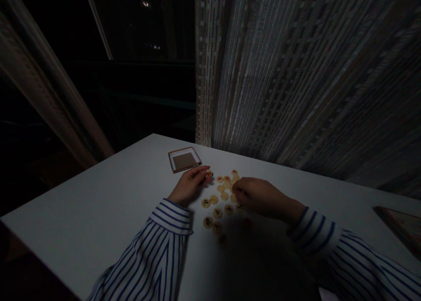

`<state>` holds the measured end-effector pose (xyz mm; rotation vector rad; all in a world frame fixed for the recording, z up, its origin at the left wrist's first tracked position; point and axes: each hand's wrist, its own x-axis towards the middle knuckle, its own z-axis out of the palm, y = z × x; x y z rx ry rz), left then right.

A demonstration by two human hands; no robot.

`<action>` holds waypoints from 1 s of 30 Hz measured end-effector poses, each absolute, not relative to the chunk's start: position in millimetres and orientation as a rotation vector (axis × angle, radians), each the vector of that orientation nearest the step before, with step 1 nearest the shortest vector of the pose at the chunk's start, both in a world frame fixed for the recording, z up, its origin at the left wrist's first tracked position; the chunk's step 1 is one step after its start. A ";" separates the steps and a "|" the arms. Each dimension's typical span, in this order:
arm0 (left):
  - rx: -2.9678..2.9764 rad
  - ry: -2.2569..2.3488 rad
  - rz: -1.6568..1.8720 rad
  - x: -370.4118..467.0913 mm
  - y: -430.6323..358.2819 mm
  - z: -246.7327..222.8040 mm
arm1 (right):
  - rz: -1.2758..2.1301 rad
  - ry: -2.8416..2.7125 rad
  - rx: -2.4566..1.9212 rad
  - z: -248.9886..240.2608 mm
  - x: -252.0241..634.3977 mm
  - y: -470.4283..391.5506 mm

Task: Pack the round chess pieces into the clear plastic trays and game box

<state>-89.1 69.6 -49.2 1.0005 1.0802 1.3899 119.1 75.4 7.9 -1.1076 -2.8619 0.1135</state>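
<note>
My left hand (188, 185) is closed on a round Chinese chess piece (208, 174) with a red character, held between thumb and fingers. To its right, my right hand (258, 196) reaches over the scattered pieces with its fingers bent together; whatever is in them is hidden. Between the hands lie several pale pieces, among them one with a red character (226, 178) and a blank-faced one (224, 196). Nearer to me are pieces with black characters, such as this black-marked piece (217, 212). Some pieces by the right fingers are partly covered.
An open shallow box (170, 161) stands behind my left hand on the white table (108, 209). A flat framed thing (399, 224) lies at the right edge. A striped curtain (263, 82) hangs behind the table, beside a dark window (148, 25). Shadow covers the near side.
</note>
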 end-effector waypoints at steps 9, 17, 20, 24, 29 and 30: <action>0.957 1.077 1.377 -87.0 66.7 -44.5 | 0.106 -2.869 -1.112 13.1 118.0 72.1; 1.019 1.018 1.333 -86.5 64.0 -47.3 | 0.104 -2.870 -1.115 14.7 118.3 70.0; 1.028 1.011 1.335 -86.5 63.9 -48.7 | 0.107 -2.868 -1.112 14.2 119.7 70.0; 1.055 1.059 1.326 -86.4 64.1 -49.3 | 0.111 -2.869 -1.111 13.0 121.8 69.5; 1.105 1.109 1.298 -85.7 62.1 -45.7 | 0.109 -2.887 -1.131 12.0 121.8 68.8; 1.120 1.119 1.294 -85.7 61.6 -44.7 | 0.108 -2.889 -1.139 12.3 121.7 68.7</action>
